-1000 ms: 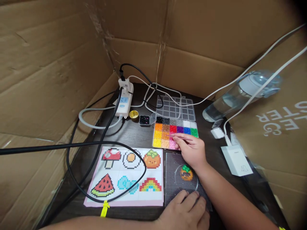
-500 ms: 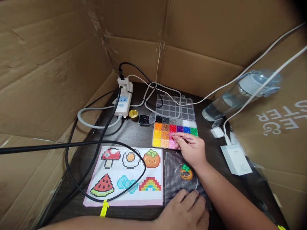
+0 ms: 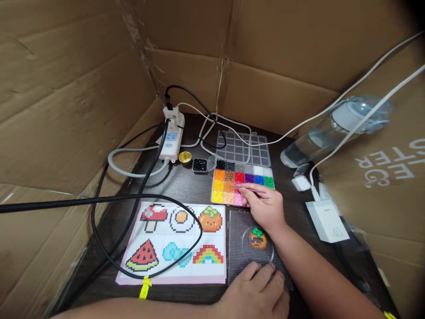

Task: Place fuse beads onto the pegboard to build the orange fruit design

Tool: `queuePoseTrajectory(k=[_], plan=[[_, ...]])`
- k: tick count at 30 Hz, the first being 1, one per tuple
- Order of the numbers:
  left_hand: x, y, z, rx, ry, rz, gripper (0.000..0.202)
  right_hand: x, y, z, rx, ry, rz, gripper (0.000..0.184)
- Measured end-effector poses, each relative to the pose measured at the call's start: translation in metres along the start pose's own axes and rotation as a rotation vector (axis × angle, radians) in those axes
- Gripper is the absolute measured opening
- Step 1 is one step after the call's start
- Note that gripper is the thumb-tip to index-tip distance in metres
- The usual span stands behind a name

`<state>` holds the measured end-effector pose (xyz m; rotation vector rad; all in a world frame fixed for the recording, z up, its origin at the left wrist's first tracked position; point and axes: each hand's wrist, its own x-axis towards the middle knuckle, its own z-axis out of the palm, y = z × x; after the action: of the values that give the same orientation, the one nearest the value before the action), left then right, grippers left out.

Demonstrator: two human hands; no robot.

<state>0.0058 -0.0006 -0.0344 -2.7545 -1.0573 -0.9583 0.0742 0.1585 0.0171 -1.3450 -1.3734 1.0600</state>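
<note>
Pinched in my right hand is a pair of thin pinkish tweezers. Their tips are over the orange compartments of the bead box; whether they grip a bead is too small to tell. My left hand lies with fingers spread on the near part of the clear pegboard. On that board, inside a clear ring, sits an orange persimmon of beads with a green top and a gap in its middle. Left of the board lies a pattern sheet with pixel pictures, one a matching persimmon.
A black cable loops over the sheet. Behind stand a white power strip, a gold cup and a small box of black beads. At right are a water bottle and a white charger box. Cardboard walls surround the table.
The view has shifted very slightly. Both hands stay almost where they were, the tweezers still over the orange compartments.
</note>
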Motion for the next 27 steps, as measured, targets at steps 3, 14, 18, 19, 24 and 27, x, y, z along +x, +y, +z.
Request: queuePoseTrajectory(k=[3, 14, 18, 19, 24, 27], plan=[[0.0, 0.0, 0.0, -0.007, -0.001, -0.005, 0.016, 0.0, 0.0, 0.0, 0.011, 0.01, 0.008, 0.016], [-0.002, 0.0, -0.001, -0.003, -0.061, 0.016, 0.02, -0.003, 0.0, -0.001, 0.044, 0.034, -0.008, 0.014], [-0.001, -0.004, -0.007, -0.026, -0.138, 0.042, 0.03, -0.004, -0.001, -0.004, 0.075, 0.074, -0.047, 0.012], [0.0, -0.005, -0.009, -0.031, -0.162, 0.051, 0.034, -0.004, -0.003, -0.005, 0.081, 0.083, -0.056, 0.012], [0.006, -0.011, -0.021, -0.053, -0.254, 0.087, 0.042, -0.006, -0.033, -0.019, 0.132, 0.158, -0.149, 0.009], [0.01, -0.012, -0.029, -0.1, -0.316, 0.066, 0.043, -0.017, -0.056, -0.032, 0.184, 0.208, -0.222, 0.005]])
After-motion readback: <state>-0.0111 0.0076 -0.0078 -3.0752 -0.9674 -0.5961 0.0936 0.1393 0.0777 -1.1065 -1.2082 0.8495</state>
